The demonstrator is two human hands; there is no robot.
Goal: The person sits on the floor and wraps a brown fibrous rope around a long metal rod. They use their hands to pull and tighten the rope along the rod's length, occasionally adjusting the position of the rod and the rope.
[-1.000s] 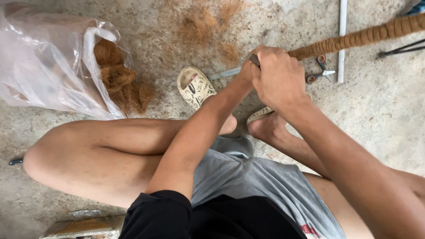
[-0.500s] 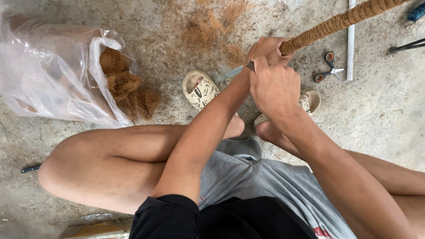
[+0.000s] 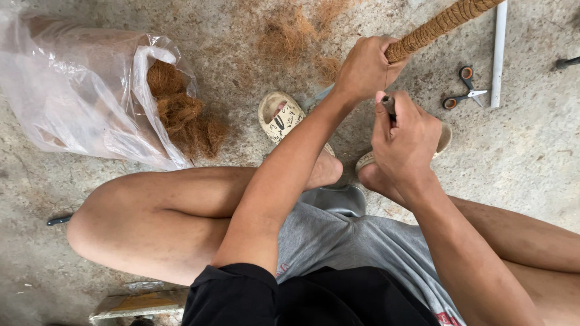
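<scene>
1. Coir-brown fibre wraps the long pole (image 3: 436, 25), which runs off to two o'clock; the left hand (image 3: 364, 67) is clenched around its near end, pinning the wrapping, I judge, so it cannot unwind.
2. Right hand (image 3: 406, 136), at five o'clock of the left one and just apart from it, is closed on a small dark tool (image 3: 388, 104); what kind I cannot tell.
3. Clear plastic bag (image 3: 72, 90) lies at ten o'clock, mouth open toward the knees, with clumps of coconut fibre (image 3: 184, 115) spilling out within easy reach.
4. Loose fibre (image 3: 290, 33) litters the concrete floor (image 3: 531, 157) at twelve o'clock.
5. Orange-handled scissors (image 3: 463, 92) rest beside a white pipe (image 3: 499, 54) at three o'clock, near the right hand.
6. Patterned sandals (image 3: 279, 116) sit at the feet.
</scene>
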